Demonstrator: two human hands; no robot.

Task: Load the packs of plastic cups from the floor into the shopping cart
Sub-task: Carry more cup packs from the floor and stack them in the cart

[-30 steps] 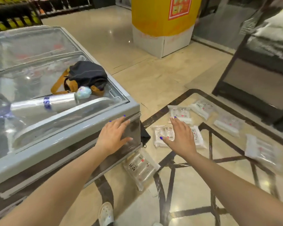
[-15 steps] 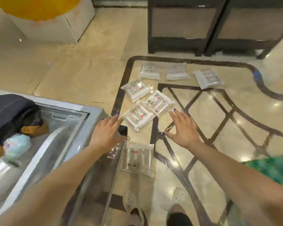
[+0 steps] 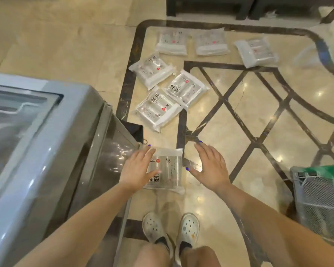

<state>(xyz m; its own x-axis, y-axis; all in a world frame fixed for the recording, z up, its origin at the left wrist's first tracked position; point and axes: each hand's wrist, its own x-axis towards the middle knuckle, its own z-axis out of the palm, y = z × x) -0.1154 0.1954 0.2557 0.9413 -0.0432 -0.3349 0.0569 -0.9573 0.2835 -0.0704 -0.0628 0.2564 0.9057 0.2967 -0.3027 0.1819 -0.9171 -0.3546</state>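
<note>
Where left hand overlaps nearest pack, contact unclear; both hands' fingers spread.

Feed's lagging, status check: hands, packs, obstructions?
Left hand, right hand open, flanking nearest pack. Seven packs on floor. Cart right. Freezer crowds left.

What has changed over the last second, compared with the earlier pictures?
The left hand left the freezer edge and dropped over the nearest pack of cups. The right hand pulled back from the farther packs to that pack's other side. Neither hand grips it yet. The view tilted down, bringing the cart into sight. All the packs lie where they were.
</note>
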